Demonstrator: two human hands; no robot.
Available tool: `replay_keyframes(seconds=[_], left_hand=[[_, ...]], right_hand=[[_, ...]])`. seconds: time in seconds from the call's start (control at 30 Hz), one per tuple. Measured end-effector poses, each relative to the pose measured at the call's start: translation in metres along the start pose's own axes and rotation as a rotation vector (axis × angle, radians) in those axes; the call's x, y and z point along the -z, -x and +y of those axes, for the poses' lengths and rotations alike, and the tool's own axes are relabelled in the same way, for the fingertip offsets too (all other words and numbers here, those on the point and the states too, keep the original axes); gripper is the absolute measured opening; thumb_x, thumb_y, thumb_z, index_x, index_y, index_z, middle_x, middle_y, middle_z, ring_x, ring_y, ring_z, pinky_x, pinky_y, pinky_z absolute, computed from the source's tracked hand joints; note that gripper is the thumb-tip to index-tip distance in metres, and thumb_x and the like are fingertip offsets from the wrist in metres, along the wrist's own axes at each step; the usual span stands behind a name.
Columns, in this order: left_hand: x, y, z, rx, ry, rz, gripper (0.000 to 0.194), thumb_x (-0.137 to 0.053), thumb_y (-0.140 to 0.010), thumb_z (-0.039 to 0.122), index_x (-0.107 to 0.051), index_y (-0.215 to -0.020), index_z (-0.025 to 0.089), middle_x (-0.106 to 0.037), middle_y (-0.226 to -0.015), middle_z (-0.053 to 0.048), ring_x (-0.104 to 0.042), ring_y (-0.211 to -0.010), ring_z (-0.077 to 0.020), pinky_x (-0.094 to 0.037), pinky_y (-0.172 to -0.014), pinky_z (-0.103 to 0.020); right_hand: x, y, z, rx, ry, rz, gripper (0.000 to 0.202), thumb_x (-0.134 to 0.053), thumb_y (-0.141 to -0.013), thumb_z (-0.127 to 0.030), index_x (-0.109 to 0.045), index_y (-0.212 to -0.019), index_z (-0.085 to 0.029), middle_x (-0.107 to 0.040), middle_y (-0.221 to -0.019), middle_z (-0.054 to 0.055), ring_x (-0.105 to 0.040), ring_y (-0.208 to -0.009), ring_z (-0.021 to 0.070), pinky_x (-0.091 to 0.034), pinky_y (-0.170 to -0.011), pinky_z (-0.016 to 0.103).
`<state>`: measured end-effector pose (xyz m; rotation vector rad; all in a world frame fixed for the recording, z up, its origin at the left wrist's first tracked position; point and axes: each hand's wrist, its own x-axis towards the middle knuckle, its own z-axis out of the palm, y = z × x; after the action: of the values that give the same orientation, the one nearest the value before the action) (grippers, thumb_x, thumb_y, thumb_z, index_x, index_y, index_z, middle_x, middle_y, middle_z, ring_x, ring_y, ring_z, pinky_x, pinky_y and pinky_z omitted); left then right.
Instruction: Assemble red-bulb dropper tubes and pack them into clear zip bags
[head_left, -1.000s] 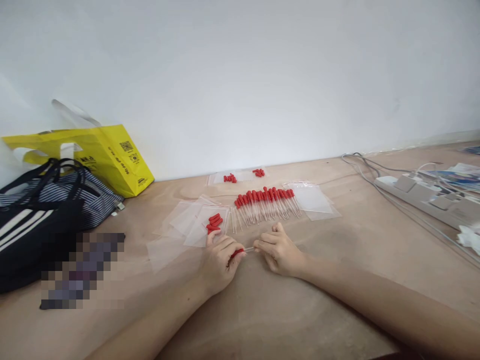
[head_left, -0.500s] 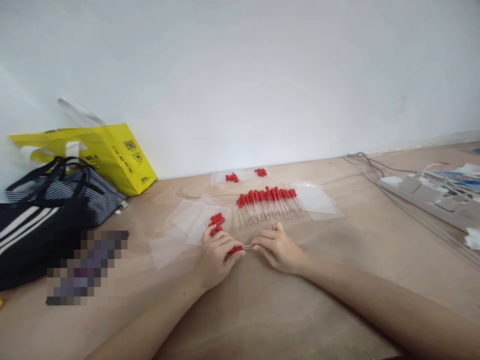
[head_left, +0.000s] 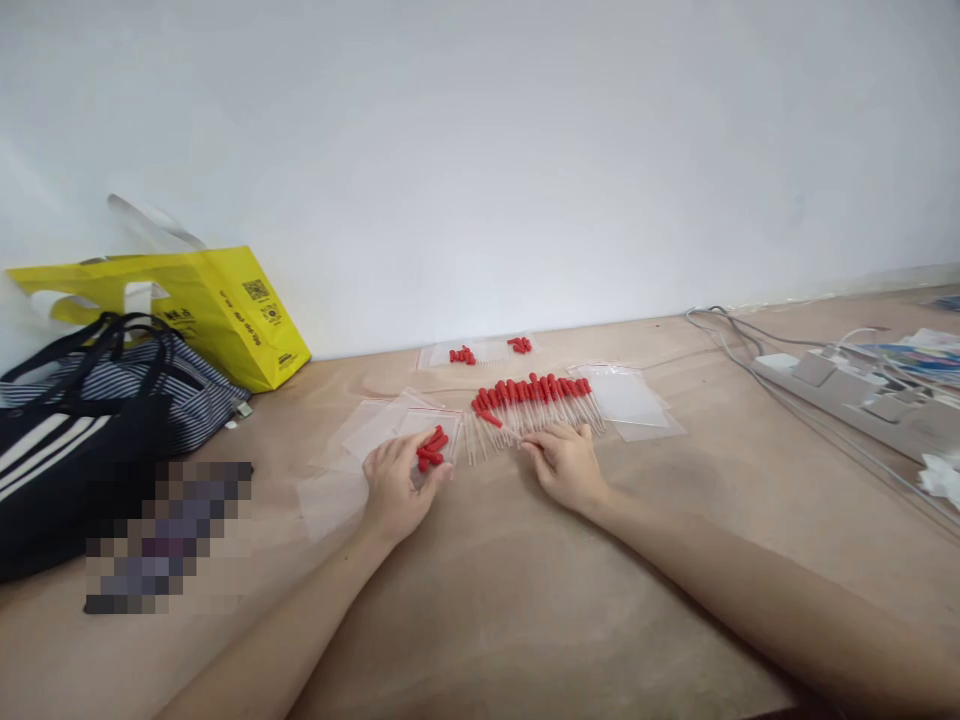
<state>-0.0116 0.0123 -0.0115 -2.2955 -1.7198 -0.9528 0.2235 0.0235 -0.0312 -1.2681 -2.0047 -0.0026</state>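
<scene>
My right hand point(head_left: 564, 463) pinches the clear end of a red-capped tube point(head_left: 491, 419), whose red cap points up and left over the row's left end. My left hand point(head_left: 400, 487) has its fingers apart at a small pile of red caps point(head_left: 433, 450) on a clear zip bag. Whether its fingertips touch the caps cannot be made out. Beyond my right hand lies a row of clear tubes with red caps point(head_left: 534, 390), side by side, narrow ends toward me. Several bare clear tubes point(head_left: 471, 440) lie at the row's left end.
Clear bags point(head_left: 375, 430) overlap at the left, and more bags point(head_left: 634, 400) lie right of the row. Two small red clusters rest on a bag point(head_left: 431, 356) near the wall. A yellow bag point(head_left: 225, 310) and dark bag stand left; a power strip point(head_left: 847, 395) with cables lies right.
My left hand has let go of the red cap and moved left to the pile. My right hand has carried the capped tube up and slightly right, toward the row.
</scene>
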Motion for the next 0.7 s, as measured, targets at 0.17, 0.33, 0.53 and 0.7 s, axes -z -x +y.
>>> replay_keyframes(seconds=[0.17, 0.33, 0.53, 0.7], left_hand=[[-0.004, -0.003, -0.011, 0.125, -0.009, 0.010, 0.022, -0.054, -0.074, 0.032, -0.057, -0.094, 0.023, -0.061, -0.095, -0.005, -0.050, -0.096, -0.0264, -0.032, -0.082, -0.042], [-0.004, -0.003, -0.011, 0.131, -0.008, -0.010, 0.020, -0.056, -0.073, 0.032, -0.059, -0.091, 0.024, -0.060, -0.096, -0.004, -0.050, -0.094, -0.0261, -0.033, -0.082, -0.043], [-0.005, -0.004, -0.009, 0.191, -0.040, -0.045, 0.018, -0.055, -0.074, 0.030, -0.060, -0.089, 0.024, -0.058, -0.098, -0.004, -0.048, -0.098, -0.0254, -0.033, -0.083, -0.042], [-0.004, -0.005, -0.009, 0.215, -0.056, -0.061, 0.016, -0.053, -0.075, 0.028, -0.060, -0.089, 0.025, -0.058, -0.099, -0.003, -0.048, -0.099, -0.0242, -0.034, -0.082, -0.040]], right_hand=[[-0.019, -0.022, -0.004, -0.203, 0.063, 0.088, 0.019, -0.044, -0.079, -0.024, -0.061, -0.087, -0.020, -0.064, -0.073, 0.003, -0.052, -0.074, 0.0177, -0.020, -0.068, 0.031], [-0.036, -0.038, -0.023, -0.239, 0.097, 0.109, 0.020, -0.043, -0.077, -0.021, -0.059, -0.090, -0.020, -0.064, -0.075, 0.004, -0.053, -0.075, 0.0182, -0.020, -0.069, 0.032], [-0.047, -0.049, -0.024, -0.299, 0.181, 0.057, 0.018, -0.042, -0.076, -0.019, -0.059, -0.084, -0.019, -0.065, -0.076, 0.004, -0.051, -0.075, 0.0178, -0.018, -0.072, 0.034], [-0.046, -0.050, -0.022, -0.265, 0.194, 0.014, 0.018, -0.044, -0.077, -0.024, -0.061, -0.078, -0.020, -0.064, -0.078, 0.003, -0.050, -0.077, 0.0173, -0.017, -0.073, 0.034]])
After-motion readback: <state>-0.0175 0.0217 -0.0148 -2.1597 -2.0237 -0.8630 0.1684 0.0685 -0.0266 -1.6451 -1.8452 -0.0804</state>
